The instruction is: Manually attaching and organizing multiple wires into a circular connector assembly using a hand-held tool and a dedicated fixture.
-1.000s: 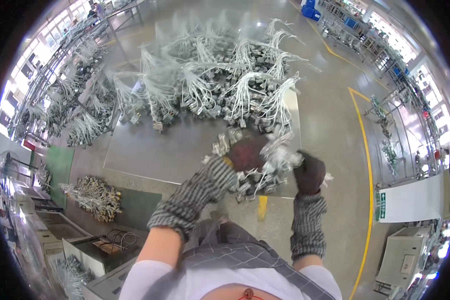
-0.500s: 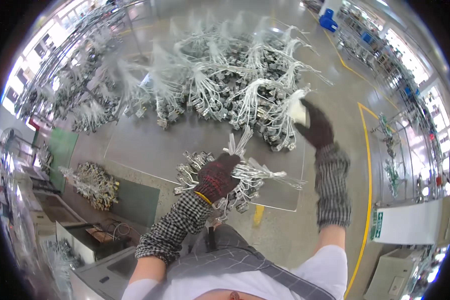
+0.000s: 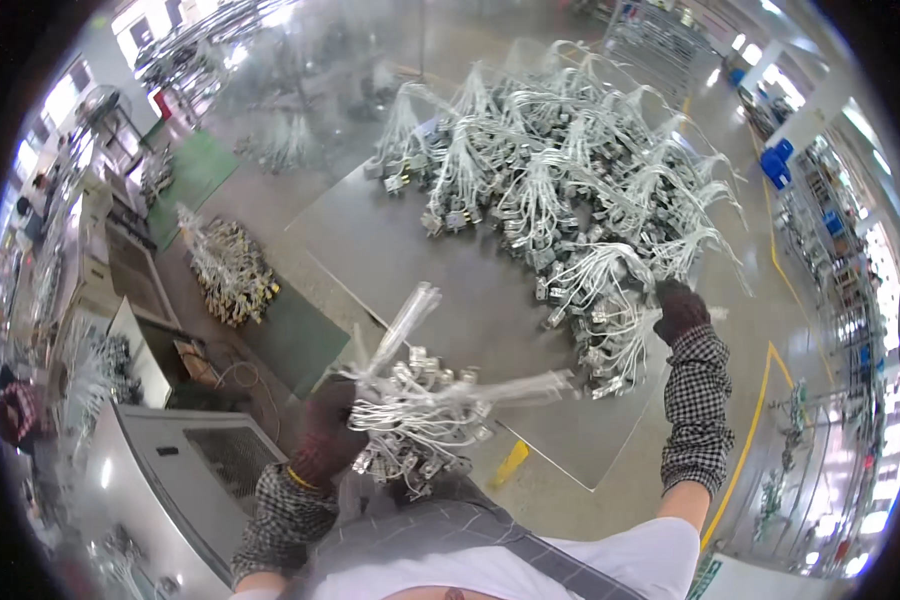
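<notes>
My left hand point(image 3: 330, 425), in a dark knitted glove, is closed round a bundle of white cables point(image 3: 420, 415) with metal connectors, held in front of my waist. Loose cable ends stick up and out to the right from it. My right hand point(image 3: 682, 310), gloved too, is closed at the gathered neck of another white cable bundle point(image 3: 605, 275) at the near right edge of a large pile. A bit of white shows beyond that hand; its fingertips are partly hidden. The big pile of cable bundles point(image 3: 550, 150) lies on a grey sheet point(image 3: 440, 280) on the floor.
On the left, a smaller cable heap point(image 3: 232, 265) lies beside a dark green mat point(image 3: 305, 340). A grey metal cabinet point(image 3: 160, 470) stands close to my left arm. Loaded racks point(image 3: 840, 260) line the right side, past a yellow floor line point(image 3: 745, 460). Blue containers point(image 3: 776, 163) stand far right.
The view has swung left, so the pile appears farther right. My left hand has moved left with its bundle. My right hand, more spread before, has closed at the pile's edge.
</notes>
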The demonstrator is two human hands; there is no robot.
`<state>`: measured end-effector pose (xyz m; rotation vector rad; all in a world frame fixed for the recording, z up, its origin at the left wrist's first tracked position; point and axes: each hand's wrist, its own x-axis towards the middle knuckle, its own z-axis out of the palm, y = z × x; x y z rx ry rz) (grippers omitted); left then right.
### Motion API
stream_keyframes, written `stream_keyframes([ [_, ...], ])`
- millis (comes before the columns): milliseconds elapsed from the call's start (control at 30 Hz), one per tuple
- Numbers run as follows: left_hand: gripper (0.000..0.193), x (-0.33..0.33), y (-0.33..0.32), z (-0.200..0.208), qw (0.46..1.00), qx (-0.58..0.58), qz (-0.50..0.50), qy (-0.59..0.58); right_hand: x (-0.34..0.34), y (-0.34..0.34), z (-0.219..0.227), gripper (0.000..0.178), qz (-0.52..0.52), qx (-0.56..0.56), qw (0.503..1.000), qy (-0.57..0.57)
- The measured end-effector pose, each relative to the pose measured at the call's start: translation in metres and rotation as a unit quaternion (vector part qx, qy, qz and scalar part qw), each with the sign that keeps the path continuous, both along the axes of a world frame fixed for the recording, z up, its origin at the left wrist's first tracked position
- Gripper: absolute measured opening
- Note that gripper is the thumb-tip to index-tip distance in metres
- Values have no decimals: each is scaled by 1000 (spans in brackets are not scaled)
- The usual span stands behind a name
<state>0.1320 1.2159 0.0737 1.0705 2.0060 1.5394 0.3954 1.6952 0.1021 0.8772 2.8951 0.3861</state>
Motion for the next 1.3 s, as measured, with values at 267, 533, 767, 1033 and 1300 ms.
stream_keyframes([
  [267, 34, 20, -119, 20, 968, -118, 214, -55, 16, -62, -30, 59, -107, -74, 988, 85],
  [533, 62, 79, -224, 97, 898, -21, 434, -65, 18, -134, -46, 58, 22, -98, 986, 132],
  [767, 59, 150, -272, 178, 773, -3, 632, 52, -99, -210, 22, 71, 415, -49, 908, 15],
  [1033, 68, 164, -186, 178, 651, -96, 734, 170, -345, -234, 32, 75, 793, -90, 600, 57],
  [1300, 38, 149, -114, 117, 529, -71, 843, 64, -491, -330, 81, 24, 913, 18, 380, 151],
])
